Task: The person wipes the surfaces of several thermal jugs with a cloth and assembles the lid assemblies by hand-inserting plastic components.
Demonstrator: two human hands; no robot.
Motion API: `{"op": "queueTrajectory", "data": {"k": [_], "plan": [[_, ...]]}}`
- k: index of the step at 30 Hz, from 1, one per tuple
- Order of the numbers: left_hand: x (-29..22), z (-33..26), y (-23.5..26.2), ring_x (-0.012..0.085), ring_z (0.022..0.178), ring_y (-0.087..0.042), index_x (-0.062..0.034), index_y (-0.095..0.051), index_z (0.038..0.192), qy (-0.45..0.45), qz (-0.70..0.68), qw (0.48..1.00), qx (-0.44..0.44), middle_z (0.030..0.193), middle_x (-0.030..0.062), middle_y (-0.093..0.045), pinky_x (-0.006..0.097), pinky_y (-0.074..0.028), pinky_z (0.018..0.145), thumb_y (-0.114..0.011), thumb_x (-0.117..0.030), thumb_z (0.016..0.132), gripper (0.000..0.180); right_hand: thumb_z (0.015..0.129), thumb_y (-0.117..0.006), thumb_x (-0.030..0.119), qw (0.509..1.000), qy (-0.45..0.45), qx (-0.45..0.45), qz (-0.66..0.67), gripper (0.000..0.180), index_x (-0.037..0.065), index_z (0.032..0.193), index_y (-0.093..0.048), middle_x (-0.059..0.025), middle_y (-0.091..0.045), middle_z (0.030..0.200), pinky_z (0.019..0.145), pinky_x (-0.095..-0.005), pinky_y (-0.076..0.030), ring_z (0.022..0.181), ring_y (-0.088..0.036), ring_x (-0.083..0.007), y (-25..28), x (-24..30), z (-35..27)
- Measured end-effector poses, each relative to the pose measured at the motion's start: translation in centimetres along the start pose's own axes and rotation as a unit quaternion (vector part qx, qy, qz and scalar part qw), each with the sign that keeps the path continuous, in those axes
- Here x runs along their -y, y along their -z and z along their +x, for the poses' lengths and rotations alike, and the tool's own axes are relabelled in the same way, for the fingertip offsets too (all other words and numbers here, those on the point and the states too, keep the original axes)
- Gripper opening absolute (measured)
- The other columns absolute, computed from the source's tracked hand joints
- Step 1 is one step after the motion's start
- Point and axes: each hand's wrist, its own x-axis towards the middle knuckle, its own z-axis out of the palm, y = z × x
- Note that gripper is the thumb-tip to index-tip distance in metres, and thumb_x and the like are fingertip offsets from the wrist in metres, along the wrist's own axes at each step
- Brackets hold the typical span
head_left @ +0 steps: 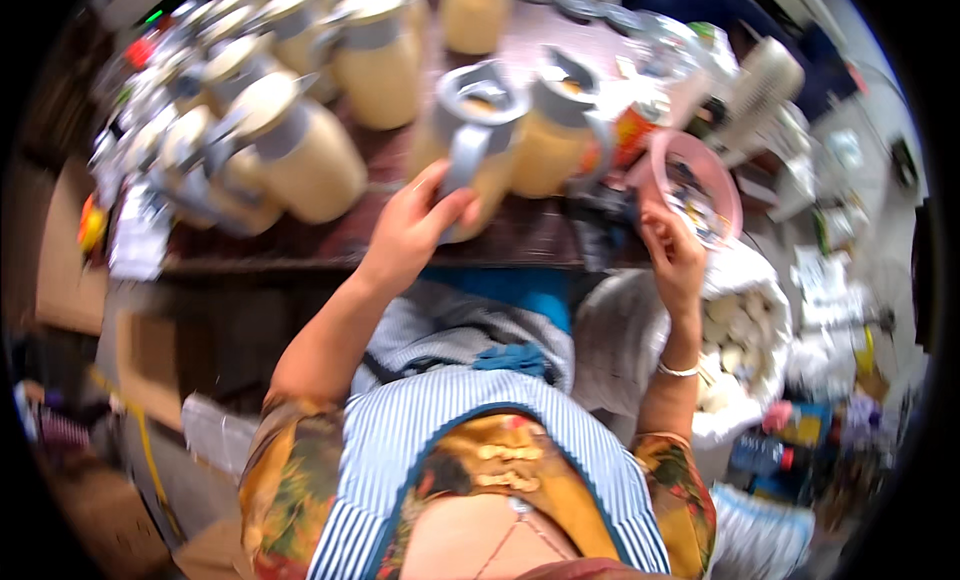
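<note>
My left hand [418,220] is wrapped round the grey handle of a cream jug [490,175] with a grey collar. The jug has no lid on, and its open top shows a dark inside. Close to its right stands a second lidless jug [545,145] of the same kind. My right hand [672,242] is at the near-left edge of a pink plastic basket [733,195] holding small mixed parts. Its fingers are bent together, and whatever is between them is too small and blurred to name.
Many lidded cream jugs [385,75] crowd the left of the dark red table [350,245]. Grey ring-shaped parts [580,5] lie at the back. Below the basket stands a white sack [625,315] of pale round pieces. Cardboard boxes [150,355] are at lower left.
</note>
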Motion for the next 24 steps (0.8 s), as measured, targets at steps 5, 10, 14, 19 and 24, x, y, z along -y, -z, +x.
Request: {"op": "queueTrajectory", "data": {"k": [5,10,14,19,24], "plan": [[4.6,-2.6,-1.8,0.0096,0.083,-0.051,-0.0036,-0.053,0.107,-0.031,-0.081,0.996,0.013,0.09,0.0035,-0.056,0.024,-0.041,0.08,-0.051,-0.014,0.101,0.012,0.088,-0.066,0.012,0.97,-0.105,-0.176,-0.129,0.014,0.007,0.101,-0.066,-0.0091,-0.067,0.086,0.066,-0.0319,-0.051,0.072,-0.065,-0.021,6.3,-7.5,3.5],[4.3,-1.9,-1.7,0.01,0.08,-0.049,-0.0041,-0.052,0.103,-0.035,-0.078,0.996,0.035,0.088,0.0033,-0.054,0.026,-0.042,0.081,-0.051,-0.022,0.102,0.018,0.086,-0.067,0.016,0.956,-0.08,0.003,-0.281,0.012,0.006,0.093,-0.069,-0.0114,-0.068,0.085,0.069,-0.0345,-0.051,0.077,-0.067,-0.0273,6.8,-11.0,6.3],[3.1,-2.1,-1.3,0.0125,0.075,-0.045,-0.006,-0.05,0.102,-0.088,-0.167,0.981,-0.042,0.08,0.001,-0.045,0.035,-0.044,0.088,-0.052,-0.032,0.101,0.027,0.09,-0.066,0.011,0.969,-0.139,0.109,0.175,0.009,0.004,0.095,-0.069,-0.0075,-0.067,0.08,0.065,-0.0272,-0.048,0.069,-0.062,-0.0112,3.5,-1.6,4.8],[1.1,-0.6,-1.1,0.0134,0.077,-0.05,-0.0056,-0.049,0.106,-0.104,-0.223,0.968,-0.059,0.084,0.0033,-0.049,0.034,-0.047,0.084,-0.047,-0.03,0.103,0.024,0.086,-0.066,0.019,0.978,0.005,0.02,-0.208,0.01,0.009,0.088,-0.064,-0.0077,-0.062,0.079,0.065,-0.0406,-0.05,0.073,-0.063,-0.0291,-5.2,-4.1,0.6],[2.0,-0.7,-2.7,0.0122,0.077,-0.049,-0.0041,-0.049,0.106,-0.099,-0.149,0.983,-0.033,0.085,0.0034,-0.05,0.033,-0.047,0.083,-0.048,-0.029,0.103,0.025,0.088,-0.06,0.012,0.945,0.039,-0.159,-0.283,0.006,0.008,0.089,-0.064,-0.0089,-0.064,0.087,0.075,-0.0377,-0.051,0.088,-0.062,-0.0289,-9.9,-5.8,1.6]]}}
